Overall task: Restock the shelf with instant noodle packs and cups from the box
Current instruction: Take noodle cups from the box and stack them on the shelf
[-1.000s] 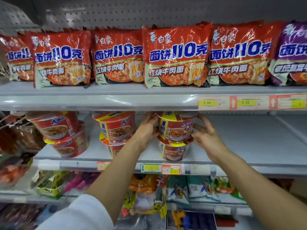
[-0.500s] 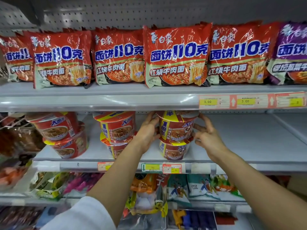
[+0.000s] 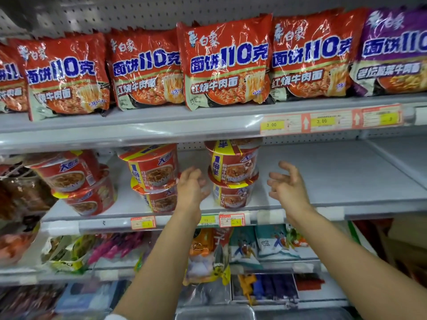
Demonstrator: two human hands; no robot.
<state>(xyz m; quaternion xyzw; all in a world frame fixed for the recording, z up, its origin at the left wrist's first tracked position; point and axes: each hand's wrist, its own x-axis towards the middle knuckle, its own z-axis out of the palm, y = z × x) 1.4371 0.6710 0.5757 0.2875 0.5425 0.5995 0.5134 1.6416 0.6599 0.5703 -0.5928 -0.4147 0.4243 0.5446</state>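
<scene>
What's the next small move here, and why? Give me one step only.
Probably draw both hands back toward the box for more cups. The left hand and right hand are open and hold nothing, on either side of the right-hand stack of two noodle cups, which stands upright on the middle shelf. The shelf to the right of that stack is bare, so that looks like the next spot to fill.

A shop is shown, most likely a small grocery or convenience store. Grey metal shelves are seen stacked one above another, backed by a pegboard panel at the top of the frame. Price tags with yellow fields are clipped along the shelf edges. Identical noodle packs are lined up in a row across the upper shelf, noodle cups are stacked in twos at centre, and bagged snacks are displayed lower down.
</scene>
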